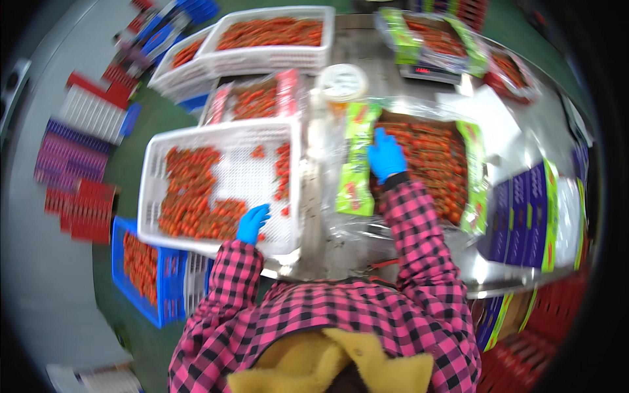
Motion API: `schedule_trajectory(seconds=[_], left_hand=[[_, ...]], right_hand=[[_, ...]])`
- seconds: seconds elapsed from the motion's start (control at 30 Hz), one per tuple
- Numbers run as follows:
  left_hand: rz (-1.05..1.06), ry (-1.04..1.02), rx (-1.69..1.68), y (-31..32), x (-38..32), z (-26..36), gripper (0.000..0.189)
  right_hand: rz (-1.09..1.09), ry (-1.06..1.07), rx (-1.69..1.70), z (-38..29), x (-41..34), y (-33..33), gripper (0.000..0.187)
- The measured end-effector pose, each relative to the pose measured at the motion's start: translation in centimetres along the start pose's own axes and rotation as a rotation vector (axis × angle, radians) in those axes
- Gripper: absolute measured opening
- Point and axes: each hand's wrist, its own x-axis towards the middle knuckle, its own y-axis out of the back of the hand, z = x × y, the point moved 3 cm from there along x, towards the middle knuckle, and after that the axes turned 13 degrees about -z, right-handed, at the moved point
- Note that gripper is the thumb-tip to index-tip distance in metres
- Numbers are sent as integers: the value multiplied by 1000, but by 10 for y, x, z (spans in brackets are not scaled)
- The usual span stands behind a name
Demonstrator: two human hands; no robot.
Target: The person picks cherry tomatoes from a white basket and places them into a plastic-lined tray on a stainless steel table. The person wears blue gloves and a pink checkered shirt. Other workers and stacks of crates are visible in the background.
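Note:
My left hand [253, 223], in a blue glove, is low inside a white perforated plastic crate [241, 172]. It is beside the right edge of a bed of cherry tomatoes [189, 196]; whether its curled fingers hold any is unclear. My right hand [387, 153], also blue-gloved, reaches over the left side of a carton lined with clear film and edged by green printed flaps [357, 162]. Rows of cherry tomatoes on the vine [427, 167] fill this carton. The fingers touch or hover just above the tomatoes at the left flap, and the palm hides what is beneath.
Behind the crate are a red-flapped carton [255, 100] and another white crate [270, 54] of tomatoes. A white-lidded tub [342, 83] stands mid-table. At the back right, a filled carton [435, 39] rests on a scale [430, 72]. Purple cartons [521, 216] line the right edge.

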Motion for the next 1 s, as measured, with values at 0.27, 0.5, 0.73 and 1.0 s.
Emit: schedule_trajectory(seconds=[0.27, 0.5, 0.73, 1.0], left_hand=[[247, -72, 136, 161, -30, -39, 27], [-7, -25, 1001, 264, 57, -26, 36], [-673, -97, 1470, 189, 146, -50, 41], [-737, 161, 759, 206, 195, -49, 44]], right_hand=[[157, 159, 278, 64, 32, -34, 49], [11, 15, 1422, 13, 18, -40, 44], [277, -9, 848, -8, 10, -23, 42], [-74, 97, 995, -228, -52, -95, 43]])
